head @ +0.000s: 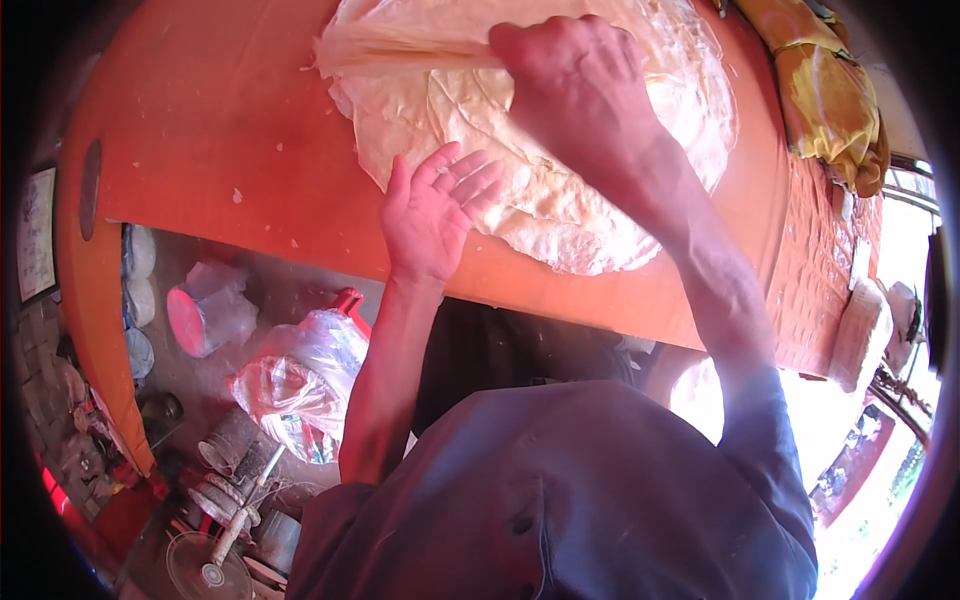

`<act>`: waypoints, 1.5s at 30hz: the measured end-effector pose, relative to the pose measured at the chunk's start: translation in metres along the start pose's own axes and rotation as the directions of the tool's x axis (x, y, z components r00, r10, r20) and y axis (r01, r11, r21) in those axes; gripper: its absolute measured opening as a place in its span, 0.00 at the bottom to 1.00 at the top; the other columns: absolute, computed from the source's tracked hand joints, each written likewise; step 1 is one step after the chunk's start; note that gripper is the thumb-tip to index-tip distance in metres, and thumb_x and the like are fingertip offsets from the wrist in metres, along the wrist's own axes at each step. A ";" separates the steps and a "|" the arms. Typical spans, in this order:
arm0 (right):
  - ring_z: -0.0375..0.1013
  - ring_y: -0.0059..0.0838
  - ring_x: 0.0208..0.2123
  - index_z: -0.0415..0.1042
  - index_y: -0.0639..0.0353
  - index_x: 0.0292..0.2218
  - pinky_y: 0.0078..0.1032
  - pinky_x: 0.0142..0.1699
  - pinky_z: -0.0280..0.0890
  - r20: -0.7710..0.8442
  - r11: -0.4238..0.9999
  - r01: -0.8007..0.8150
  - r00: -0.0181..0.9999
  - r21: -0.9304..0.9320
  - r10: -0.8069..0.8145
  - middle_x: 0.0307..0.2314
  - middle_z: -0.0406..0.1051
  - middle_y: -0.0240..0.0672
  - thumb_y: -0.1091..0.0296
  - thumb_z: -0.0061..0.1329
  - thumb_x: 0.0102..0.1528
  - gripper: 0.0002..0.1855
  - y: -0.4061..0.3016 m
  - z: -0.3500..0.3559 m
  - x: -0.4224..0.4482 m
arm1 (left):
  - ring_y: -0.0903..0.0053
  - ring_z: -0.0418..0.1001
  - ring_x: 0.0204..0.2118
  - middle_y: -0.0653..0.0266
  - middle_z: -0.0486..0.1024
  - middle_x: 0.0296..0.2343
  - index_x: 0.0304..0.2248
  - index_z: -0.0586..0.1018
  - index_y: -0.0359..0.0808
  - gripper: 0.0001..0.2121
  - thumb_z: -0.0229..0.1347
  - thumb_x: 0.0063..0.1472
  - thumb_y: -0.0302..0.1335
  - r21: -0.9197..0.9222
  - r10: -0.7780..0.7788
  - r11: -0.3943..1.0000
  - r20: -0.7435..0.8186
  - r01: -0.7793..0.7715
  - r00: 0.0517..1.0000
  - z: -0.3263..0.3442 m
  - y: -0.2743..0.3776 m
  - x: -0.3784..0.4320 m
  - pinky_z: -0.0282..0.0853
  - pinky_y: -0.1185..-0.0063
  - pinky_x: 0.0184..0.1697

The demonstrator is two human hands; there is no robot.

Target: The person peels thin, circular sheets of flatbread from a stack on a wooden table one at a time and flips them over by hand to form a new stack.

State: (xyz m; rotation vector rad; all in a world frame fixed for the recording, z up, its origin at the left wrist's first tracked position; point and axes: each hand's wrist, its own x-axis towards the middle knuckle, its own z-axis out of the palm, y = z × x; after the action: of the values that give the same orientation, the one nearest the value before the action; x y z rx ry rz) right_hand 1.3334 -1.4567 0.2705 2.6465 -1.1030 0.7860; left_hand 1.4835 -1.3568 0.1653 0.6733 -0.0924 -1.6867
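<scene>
A stack of large, thin round flatbreads (585,217) lies on an orange tabletop (225,135), its near edge reaching close to the table's front edge. My right hand (589,82) is closed in a fist over the far part of the stack. It pinches the fold of a thin flatbread sheet (409,49), which stretches away to the left from the fingers. Palm up, my left hand (435,210) hovers at the stack's near left side with spread fingers and holds nothing. My right fist hides part of the sheet.
Yellow cloth (829,97) lies at the table's far right, near textured orange covering (814,247). On the floor to the left are a plastic-wrapped roll (202,307) and a filled plastic bag (300,382). A fan-like round item (214,570) and containers stand lower left.
</scene>
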 end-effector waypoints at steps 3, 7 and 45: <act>0.67 0.31 0.33 0.71 0.49 0.30 0.32 0.35 0.60 -0.201 0.979 0.204 0.959 0.006 -0.199 0.25 0.67 0.26 0.69 0.48 0.41 0.09 -0.039 0.007 -0.028 | 0.65 0.63 0.49 0.54 0.64 0.46 0.51 0.61 0.32 0.27 0.41 0.61 0.46 -0.170 0.004 0.985 0.077 0.009 0.997 0.018 0.000 -0.003 0.60 0.66 0.52; 0.64 0.31 0.36 0.70 0.50 0.31 0.29 0.36 0.57 0.571 0.967 0.034 0.801 0.254 -0.178 0.28 0.65 0.29 0.68 0.47 0.39 0.12 -0.077 0.022 -0.044 | 0.67 0.62 0.50 0.60 0.62 0.49 0.53 0.60 0.35 0.26 0.41 0.62 0.46 0.221 0.228 0.955 -0.132 -0.196 0.965 -0.019 -0.020 0.005 0.58 0.68 0.54; 0.72 0.33 0.36 0.51 0.70 0.55 0.27 0.39 0.67 0.713 -0.225 -0.823 0.275 0.521 0.645 0.35 0.71 0.46 0.63 0.60 0.44 0.44 0.098 0.028 -0.101 | 0.68 0.60 0.53 0.60 0.63 0.51 0.53 0.61 0.33 0.27 0.53 0.57 0.34 0.376 0.154 0.927 -0.407 0.011 0.900 -0.060 0.066 0.006 0.56 0.71 0.56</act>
State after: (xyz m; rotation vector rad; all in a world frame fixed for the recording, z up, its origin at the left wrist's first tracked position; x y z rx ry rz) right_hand 1.2165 -1.4737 0.1890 2.1316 -3.4239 1.7532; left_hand 1.5697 -1.3607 0.1412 1.3020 -0.1213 -1.4214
